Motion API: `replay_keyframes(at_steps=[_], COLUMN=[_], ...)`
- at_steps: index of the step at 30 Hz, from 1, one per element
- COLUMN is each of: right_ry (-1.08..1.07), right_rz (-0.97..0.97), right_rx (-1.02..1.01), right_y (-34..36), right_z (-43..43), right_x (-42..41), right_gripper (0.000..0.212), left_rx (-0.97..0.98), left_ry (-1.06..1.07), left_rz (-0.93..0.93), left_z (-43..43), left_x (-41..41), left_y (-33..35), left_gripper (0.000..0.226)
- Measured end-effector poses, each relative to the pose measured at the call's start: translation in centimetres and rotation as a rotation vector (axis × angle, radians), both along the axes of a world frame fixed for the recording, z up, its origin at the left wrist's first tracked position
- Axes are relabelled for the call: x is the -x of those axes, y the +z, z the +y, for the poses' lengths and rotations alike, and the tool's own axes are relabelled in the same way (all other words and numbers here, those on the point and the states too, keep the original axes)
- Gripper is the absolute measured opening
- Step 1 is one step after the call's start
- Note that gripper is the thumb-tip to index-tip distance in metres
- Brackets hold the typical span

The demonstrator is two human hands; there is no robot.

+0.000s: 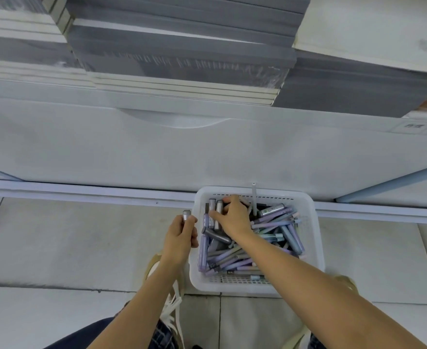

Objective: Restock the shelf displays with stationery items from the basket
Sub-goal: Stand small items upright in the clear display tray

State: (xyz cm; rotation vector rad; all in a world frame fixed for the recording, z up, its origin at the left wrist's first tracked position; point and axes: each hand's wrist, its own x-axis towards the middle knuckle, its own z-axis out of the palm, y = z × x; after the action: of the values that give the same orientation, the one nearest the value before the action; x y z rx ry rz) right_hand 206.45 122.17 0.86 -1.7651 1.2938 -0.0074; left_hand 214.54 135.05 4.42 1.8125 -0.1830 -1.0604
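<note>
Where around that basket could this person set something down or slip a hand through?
Bare grey floor tiles lie left of the white plastic basket, below the white shelf rail, and right of it. The basket is crowded: pastel pens, plus the right hand gripping grey tubes. The left hand holds one grey tube beside it.

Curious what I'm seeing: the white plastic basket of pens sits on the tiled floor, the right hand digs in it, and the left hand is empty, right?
Not empty: in the head view the left hand grips a grey cylindrical tube beside the white plastic basket. The rest holds.
</note>
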Motion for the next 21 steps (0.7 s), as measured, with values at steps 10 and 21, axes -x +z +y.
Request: replay_keyframes(at_steps=[10, 21], right_ry=[0.031, 0.342], right_rz=[-0.306, -0.358], right_rx=[-0.297, -0.183], right_y=[3.5, 6.6], right_z=[-0.7, 0.8], right_x=[2.7, 2.2], right_gripper=[0.043, 0.037], left_rx=[0.03, 0.14], left_ry=[-0.006, -0.085], left_rz=[0.022, 0.259], left_z=[-0.7, -0.1], left_x=[0.2, 0.7], left_y=[1.0, 3.2], left_gripper=[0.023, 0.027])
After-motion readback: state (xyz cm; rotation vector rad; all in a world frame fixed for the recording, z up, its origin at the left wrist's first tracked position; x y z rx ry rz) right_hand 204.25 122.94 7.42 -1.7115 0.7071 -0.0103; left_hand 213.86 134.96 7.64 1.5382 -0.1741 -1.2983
